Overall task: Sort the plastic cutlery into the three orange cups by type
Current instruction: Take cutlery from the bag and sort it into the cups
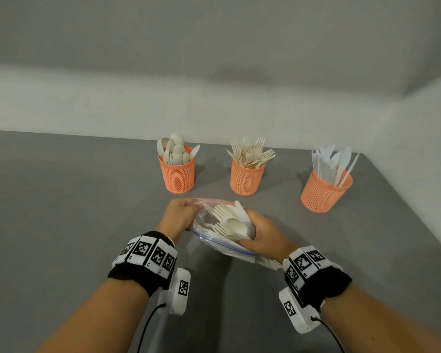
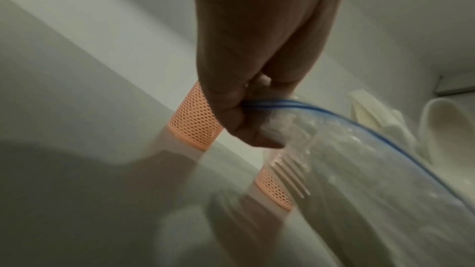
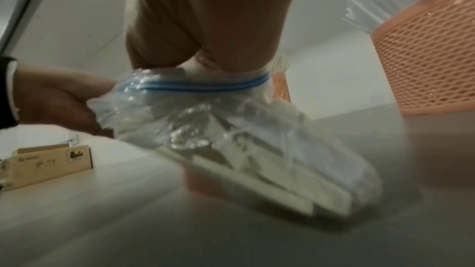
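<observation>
Three orange mesh cups stand in a row at the back of the grey table: the spoon cup (image 1: 177,174) on the left, the fork cup (image 1: 247,178) in the middle, the knife cup (image 1: 323,193) on the right. In front of them both hands hold up a clear zip bag (image 1: 223,226) of mixed white forks, spoons and knives. My left hand (image 1: 192,208) pinches the bag's blue-striped zip edge (image 2: 270,105). My right hand (image 1: 250,231) grips the bag's other side, thumb over the cutlery. From the right wrist, the bag (image 3: 244,129) sags to the table.
A small cardboard box (image 3: 49,163) lies on the table to the left, seen only from the right wrist. White walls border the table at the back and on the right, close behind the knife cup (image 3: 432,58). Bare grey table (image 1: 61,212) stretches to the left.
</observation>
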Action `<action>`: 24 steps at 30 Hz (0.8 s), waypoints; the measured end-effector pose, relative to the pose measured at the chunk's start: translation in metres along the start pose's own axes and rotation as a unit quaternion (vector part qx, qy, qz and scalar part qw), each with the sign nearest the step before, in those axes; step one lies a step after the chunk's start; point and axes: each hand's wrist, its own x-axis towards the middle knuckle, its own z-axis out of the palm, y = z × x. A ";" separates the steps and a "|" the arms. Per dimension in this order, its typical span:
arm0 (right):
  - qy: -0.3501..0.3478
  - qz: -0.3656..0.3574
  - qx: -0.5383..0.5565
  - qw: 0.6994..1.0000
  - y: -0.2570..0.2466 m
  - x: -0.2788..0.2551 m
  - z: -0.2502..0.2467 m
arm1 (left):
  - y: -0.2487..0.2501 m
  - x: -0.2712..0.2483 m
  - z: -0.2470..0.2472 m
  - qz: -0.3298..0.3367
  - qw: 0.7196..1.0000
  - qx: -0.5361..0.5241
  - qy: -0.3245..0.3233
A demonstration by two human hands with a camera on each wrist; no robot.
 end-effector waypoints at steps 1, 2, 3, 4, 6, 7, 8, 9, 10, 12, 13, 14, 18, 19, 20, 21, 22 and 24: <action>-0.018 0.002 -0.007 1.000 -0.001 0.000 0.000 | 0.000 -0.001 0.002 -0.023 0.999 -0.025 -0.005; -0.040 0.002 -0.026 0.999 -0.003 -0.001 0.001 | 0.001 -0.002 0.005 -0.043 0.997 -0.057 -0.021; -0.060 -0.002 -0.048 0.997 -0.003 0.000 0.002 | 0.003 -0.004 0.008 -0.059 0.993 -0.092 -0.047; -0.074 -0.003 -0.065 0.995 -0.002 0.001 0.003 | 0.005 -0.006 0.012 -0.073 0.987 -0.127 -0.069; -0.088 0.005 -0.087 0.992 -0.001 0.003 0.004 | 0.009 -0.009 0.017 -0.086 0.973 -0.191 -0.095; -0.093 0.013 -0.091 0.991 0.000 0.003 0.005 | 0.010 -0.010 0.018 -0.093 0.966 -0.220 -0.104; -0.092 0.021 -0.087 0.992 -0.001 0.002 0.006 | 0.010 -0.008 0.018 -0.105 0.957 -0.248 -0.105; -0.082 0.027 -0.075 0.993 -0.002 0.001 0.006 | 0.010 -0.007 0.017 -0.116 0.952 -0.266 -0.102; -0.064 0.034 -0.057 0.996 -0.002 -0.001 0.005 | 0.008 -0.003 0.016 -0.127 0.947 -0.279 -0.095; -0.015 0.053 -0.017 0.998 -0.004 -0.005 0.002 | 0.003 0.003 0.012 -0.129 0.946 -0.279 -0.103; 0.002 0.059 0.001 0.998 -0.007 -0.007 -0.002 | 0.003 0.004 0.010 -0.119 0.951 -0.258 -0.123; 0.010 0.062 0.017 0.998 -0.008 -0.010 -0.005 | 0.002 0.004 0.007 -0.103 0.956 -0.226 -0.157; 0.015 0.074 0.062 0.995 -0.009 -0.016 -0.010 | 0.001 -0.001 0.001 -0.065 0.958 -0.123 -0.250; 0.018 0.076 0.068 0.995 -0.008 -0.017 -0.009 | 0.002 -0.005 0.002 -0.063 0.957 -0.095 -0.265; 0.023 0.075 0.074 0.994 -0.005 -0.018 -0.008 | 0.001 -0.004 0.002 -0.067 0.959 -0.063 -0.267; 0.026 0.079 0.073 0.994 -0.005 -0.018 -0.007 | 0.001 -0.005 0.003 -0.070 0.963 -0.032 -0.258; 0.027 0.081 0.072 0.994 -0.003 -0.019 -0.006 | 0.000 -0.003 0.004 -0.073 0.969 -0.007 -0.235; 0.031 0.090 0.070 0.993 -0.003 -0.021 -0.006 | 0.000 -0.002 0.007 -0.073 0.978 0.046 -0.192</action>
